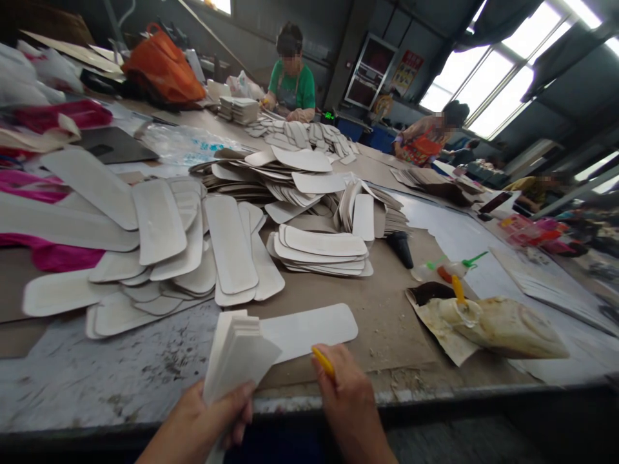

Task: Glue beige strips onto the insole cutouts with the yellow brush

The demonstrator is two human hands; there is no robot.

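several white panels (236, 354) jut upward, clasped in the left fingers (238, 430).

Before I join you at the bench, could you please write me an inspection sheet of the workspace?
Surface: worktable, dark-stained at front left; brown sheet over its middle.
Job's things: loose white pieces heaped at left and centre; single white piece lying flat just beyond the hands.
Clutter: orange bag far left; black cone and bulging bag at right.
Hands: left hand holds a stack of white pieces; right hand grips a yellow item.
Cables: nothing seen on the worktable.
Surroundings: person in green across; windows upper right.
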